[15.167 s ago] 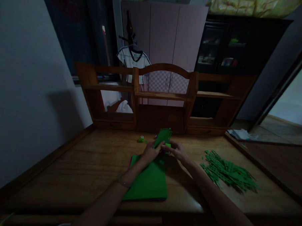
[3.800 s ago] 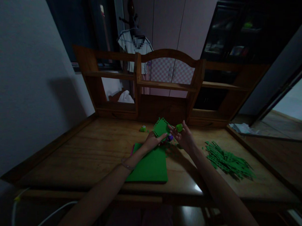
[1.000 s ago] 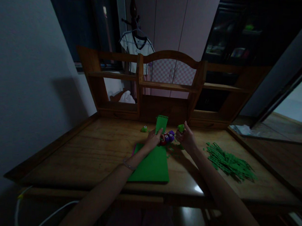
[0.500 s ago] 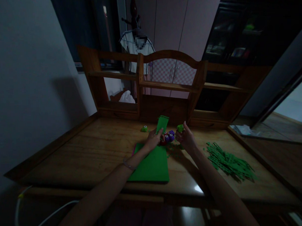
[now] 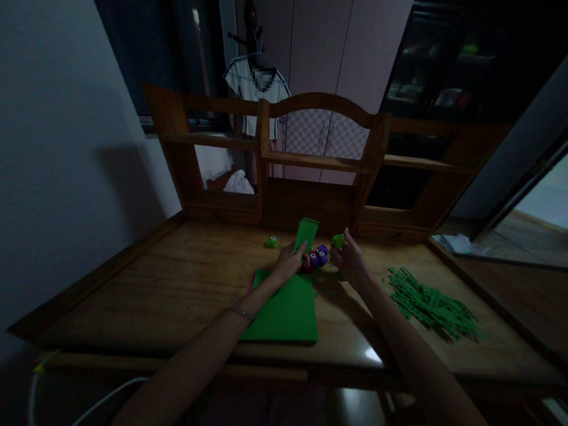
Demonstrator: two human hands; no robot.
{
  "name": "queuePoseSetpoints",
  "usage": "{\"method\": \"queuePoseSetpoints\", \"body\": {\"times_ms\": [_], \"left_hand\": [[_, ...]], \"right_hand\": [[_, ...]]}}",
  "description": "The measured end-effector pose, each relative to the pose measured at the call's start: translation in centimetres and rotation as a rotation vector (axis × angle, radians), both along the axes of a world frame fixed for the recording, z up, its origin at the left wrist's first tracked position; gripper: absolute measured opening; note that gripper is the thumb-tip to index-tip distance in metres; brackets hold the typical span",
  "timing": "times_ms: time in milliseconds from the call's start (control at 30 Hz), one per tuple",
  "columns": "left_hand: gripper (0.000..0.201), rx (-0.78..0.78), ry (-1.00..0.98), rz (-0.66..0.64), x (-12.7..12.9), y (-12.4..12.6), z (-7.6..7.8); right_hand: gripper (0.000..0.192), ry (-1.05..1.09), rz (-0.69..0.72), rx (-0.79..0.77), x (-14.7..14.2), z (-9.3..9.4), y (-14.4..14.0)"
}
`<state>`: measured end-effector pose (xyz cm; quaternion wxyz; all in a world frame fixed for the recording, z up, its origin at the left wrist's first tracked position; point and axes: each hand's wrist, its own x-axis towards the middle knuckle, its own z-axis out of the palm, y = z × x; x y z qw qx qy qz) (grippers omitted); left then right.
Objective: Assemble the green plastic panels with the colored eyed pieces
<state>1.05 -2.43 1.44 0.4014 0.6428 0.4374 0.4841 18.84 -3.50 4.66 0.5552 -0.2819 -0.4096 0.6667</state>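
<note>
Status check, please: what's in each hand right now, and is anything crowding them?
Left hand pinching green strip upright. Right hand gripping small green punch. Purple punches on desk between hands; green sheet below them.

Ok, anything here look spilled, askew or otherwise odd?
Nothing damaged. The green strips lie in a loose, tangled heap on the desk, right of the right hand, and a few green scraps are scattered near the punches. The scene is dim, so fine detail is hard to judge.

Wooden desk: green sheet, green strips, punches.
</note>
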Motion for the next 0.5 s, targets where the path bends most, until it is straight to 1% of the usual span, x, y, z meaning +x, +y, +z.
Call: {"method": "queuePoseSetpoints", "body": {"times_ms": [100, 233, 400, 500], "left_hand": [[0.054, 0.023, -0.024, -0.021, 0.01, -0.07, 0.08], [0.053, 0.002, -0.031, -0.022, 0.03, -0.23, 0.26], [0.049, -0.014, -0.067, -0.041, 0.0, -0.56, 0.65], [0.051, -0.028, -0.056, -0.057, 0.01, -0.61, 0.7]], "right_hand": [[0.044, 0.003, 0.022, 0.005, 0.1, -0.18, 0.2], [0.043, 0.014, 0.038, 0.01, 0.11, -0.27, 0.26], [0.044, 0.005, 0.021, 0.014, 0.04, -0.25, 0.22], [0.044, -0.005, -0.006, 0.012, 0.01, -0.25, 0.33]]}}
